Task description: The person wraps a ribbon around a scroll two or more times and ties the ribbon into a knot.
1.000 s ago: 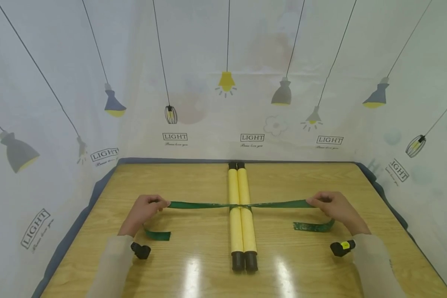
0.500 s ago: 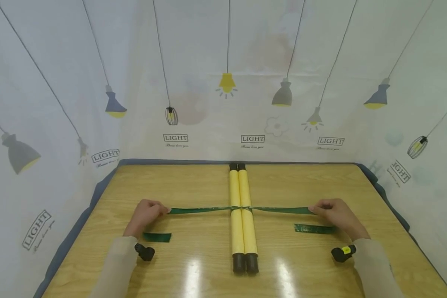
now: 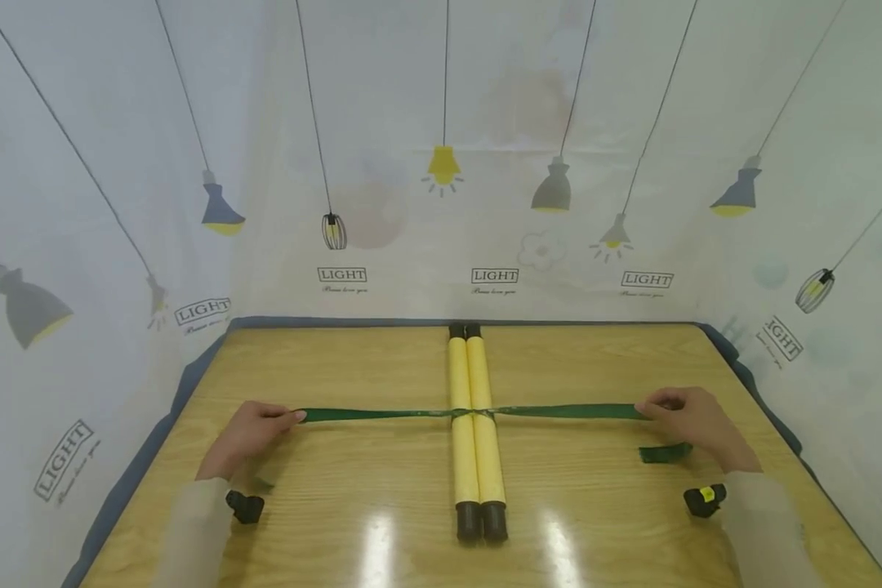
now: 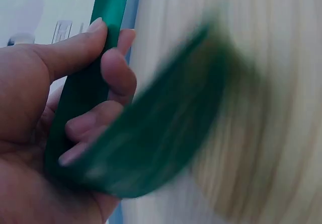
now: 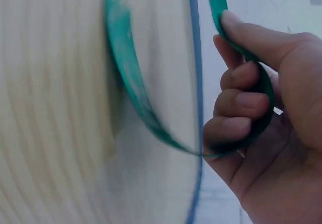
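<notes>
Two yellow sticks (image 3: 478,457) with dark end caps lie side by side on the table. A green ribbon (image 3: 566,411) passes round both near their middle, crossing on top, and stretches nearly straight to either side. My left hand (image 3: 246,437) pinches one length between thumb and forefinger; in the left wrist view the loose tail (image 4: 151,138) loops below the palm, blurred. On the other side my right hand (image 3: 694,425) pinches the opposite length. Its tail (image 5: 133,73) curves out from under the curled fingers in the right wrist view.
The wooden table (image 3: 353,498) has a blue-grey edge (image 3: 382,322) along its back. Behind it hangs a pale curtain (image 3: 265,163) printed with lamps. Small black cameras sit at the left wrist (image 3: 246,506) and right wrist (image 3: 704,500).
Both hands have moved outward, away from the sticks, drawing the ribbon lengths longer. The tails have shifted outward with them. The sticks stay in place.
</notes>
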`<control>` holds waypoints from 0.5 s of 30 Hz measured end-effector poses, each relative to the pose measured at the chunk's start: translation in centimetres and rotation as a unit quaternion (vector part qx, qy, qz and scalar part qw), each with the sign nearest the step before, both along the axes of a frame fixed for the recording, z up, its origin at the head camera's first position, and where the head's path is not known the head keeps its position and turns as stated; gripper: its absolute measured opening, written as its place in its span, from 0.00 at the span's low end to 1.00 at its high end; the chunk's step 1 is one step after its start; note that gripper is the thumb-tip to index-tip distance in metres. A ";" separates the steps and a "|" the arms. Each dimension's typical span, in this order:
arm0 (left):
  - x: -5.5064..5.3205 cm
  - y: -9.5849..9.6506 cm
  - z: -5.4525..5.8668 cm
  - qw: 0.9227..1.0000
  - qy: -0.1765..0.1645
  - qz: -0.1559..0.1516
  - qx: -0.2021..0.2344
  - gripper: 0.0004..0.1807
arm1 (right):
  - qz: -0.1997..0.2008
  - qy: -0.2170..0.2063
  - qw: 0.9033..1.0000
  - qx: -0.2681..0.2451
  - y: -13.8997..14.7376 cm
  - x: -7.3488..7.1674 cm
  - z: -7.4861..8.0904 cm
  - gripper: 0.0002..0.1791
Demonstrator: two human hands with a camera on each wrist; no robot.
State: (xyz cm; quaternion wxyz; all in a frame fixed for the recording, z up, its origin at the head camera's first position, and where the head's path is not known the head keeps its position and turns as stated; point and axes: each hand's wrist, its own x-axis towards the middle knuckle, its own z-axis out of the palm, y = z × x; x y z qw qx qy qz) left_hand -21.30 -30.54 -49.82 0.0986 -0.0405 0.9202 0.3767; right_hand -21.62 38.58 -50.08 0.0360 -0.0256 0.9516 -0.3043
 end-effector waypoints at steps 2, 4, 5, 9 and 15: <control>0.3 -1.3 0.2 1.000 0.003 0.003 -0.013 0.25 | -0.001 0.013 1.000 0.013 1.0 0.2 0.5 0.26; 0.5 -2.6 0.2 1.000 0.004 0.011 -0.025 0.27 | -0.003 0.024 0.999 0.036 2.1 0.3 0.9 0.24; 0.6 -3.2 0.2 0.999 0.004 0.012 -0.031 0.27 | -0.005 0.028 0.998 0.048 2.5 0.3 1.0 0.23; 0.7 -4.7 0.2 0.999 0.004 0.017 -0.051 0.26 | -0.004 0.034 0.996 0.083 3.9 0.3 1.2 0.20; 1.0 -4.4 0.6 0.995 0.043 0.024 -0.092 0.24 | -0.014 0.069 0.994 0.083 4.1 0.7 1.0 0.20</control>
